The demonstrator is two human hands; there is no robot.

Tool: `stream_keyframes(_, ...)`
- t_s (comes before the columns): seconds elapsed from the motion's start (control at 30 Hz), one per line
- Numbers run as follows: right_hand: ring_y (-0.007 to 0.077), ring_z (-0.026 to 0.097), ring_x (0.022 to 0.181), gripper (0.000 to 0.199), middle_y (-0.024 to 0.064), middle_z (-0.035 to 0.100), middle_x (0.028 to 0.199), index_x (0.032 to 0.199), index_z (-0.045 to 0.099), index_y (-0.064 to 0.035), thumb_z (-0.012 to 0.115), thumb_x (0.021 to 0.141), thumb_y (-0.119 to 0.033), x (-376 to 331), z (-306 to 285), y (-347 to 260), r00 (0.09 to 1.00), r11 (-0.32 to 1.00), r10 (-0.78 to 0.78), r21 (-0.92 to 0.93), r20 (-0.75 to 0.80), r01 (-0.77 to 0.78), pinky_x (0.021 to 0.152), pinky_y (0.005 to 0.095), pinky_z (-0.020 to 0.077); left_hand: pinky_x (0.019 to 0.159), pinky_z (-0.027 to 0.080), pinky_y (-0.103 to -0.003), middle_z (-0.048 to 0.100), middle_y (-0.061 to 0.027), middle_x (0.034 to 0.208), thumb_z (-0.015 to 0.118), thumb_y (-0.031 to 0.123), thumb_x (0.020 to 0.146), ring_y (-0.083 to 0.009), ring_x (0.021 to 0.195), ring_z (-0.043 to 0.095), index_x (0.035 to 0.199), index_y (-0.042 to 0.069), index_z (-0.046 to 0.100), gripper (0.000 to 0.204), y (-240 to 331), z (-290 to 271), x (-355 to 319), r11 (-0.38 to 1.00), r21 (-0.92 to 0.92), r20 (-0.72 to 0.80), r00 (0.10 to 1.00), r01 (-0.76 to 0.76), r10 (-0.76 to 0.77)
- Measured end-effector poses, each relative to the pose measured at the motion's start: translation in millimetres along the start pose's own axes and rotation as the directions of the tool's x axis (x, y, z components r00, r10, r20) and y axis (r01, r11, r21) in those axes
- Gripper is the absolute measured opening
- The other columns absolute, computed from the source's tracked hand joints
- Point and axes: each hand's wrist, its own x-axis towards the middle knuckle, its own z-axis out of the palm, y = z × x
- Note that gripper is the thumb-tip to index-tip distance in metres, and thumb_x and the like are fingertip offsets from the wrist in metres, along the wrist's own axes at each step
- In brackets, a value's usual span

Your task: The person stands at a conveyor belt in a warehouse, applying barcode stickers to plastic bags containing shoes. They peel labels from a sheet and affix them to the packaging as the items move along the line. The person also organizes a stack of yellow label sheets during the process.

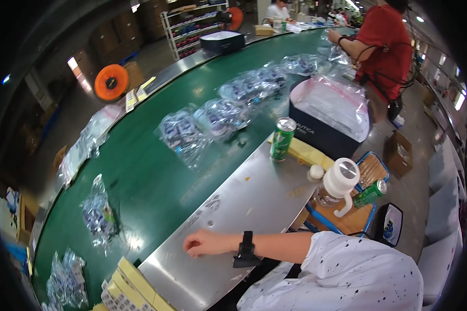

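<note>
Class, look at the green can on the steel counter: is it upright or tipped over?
Upright: the green can stands on its base on the steel counter, its silver top showing.

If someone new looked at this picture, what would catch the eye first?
Probably the long green conveyor belt curving through the middle, dotted with clear plastic bags of small goods. Next, the person's hand, closed loosely, resting on the steel worktop near the bottom, a black device on its wrist. A green drink can stands at the worktop's far end.
</note>
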Motion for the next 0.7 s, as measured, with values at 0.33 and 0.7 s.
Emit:
stream_keyframes(0.33,0.0116,0.062,0.072,0.018,0.0059,0.063,0.081,0.097,0.059,0.0001,0.058,0.090,-0.016,-0.1,-7.5,-5.9,0.997,0.990,0.066,0.120,0.036,-0.070,0.065,0.0260,0.0515,0.069,0.052,-0.030,0.063,-0.0116,0.103,0.062,0.013,0.089,-0.0187,0.085,0.061,0.115,-0.006,0.056,0.033,68.5,-13.1,45.0,0.359,-0.709,0.494,0.791,0.607,-0.361)
stream_keyframes(0.7,0.0105,0.062,0.073,0.019,0.0040,0.064,0.087,0.098,0.065,-0.0003,0.061,0.090,-0.017,63.4,32.7,-47.2,0.972,0.981,0.191,-0.040,0.135,-0.187,0.065,0.0235,0.0525,0.073,0.041,-0.022,0.057,0.0033,0.087,0.060,0.021,0.088,-0.0067,0.080,0.052,0.101,0.006,0.061,0.019,34.8,27.1,20.9,0.083,-0.809,0.552,0.800,0.582,-0.234)
